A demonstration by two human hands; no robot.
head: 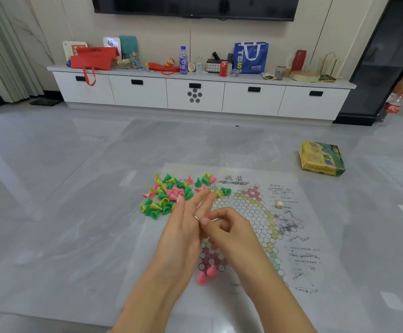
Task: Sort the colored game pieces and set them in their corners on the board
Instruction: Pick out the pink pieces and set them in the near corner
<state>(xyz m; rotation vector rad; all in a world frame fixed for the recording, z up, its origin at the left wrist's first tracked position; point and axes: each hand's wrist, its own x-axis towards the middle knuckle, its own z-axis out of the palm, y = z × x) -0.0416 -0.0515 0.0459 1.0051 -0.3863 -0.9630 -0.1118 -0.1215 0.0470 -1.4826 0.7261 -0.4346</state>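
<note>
A paper game board lies on the floor. A pile of pink, green and yellow cone pieces covers its far left part. Two pink pieces stand at the pink corner nearest me. My left hand stretches over the board with straight fingers, its fingertips at the edge of the pile. It wears a ring. My right hand is beside it with curled fingers, its thumb and index finger pinching at that ring. I see no piece in either hand.
A small pale die sits on the board's right side. A yellow-green game box lies on the floor to the far right. A low white TV cabinet runs along the back wall, with a cola bottle beside it.
</note>
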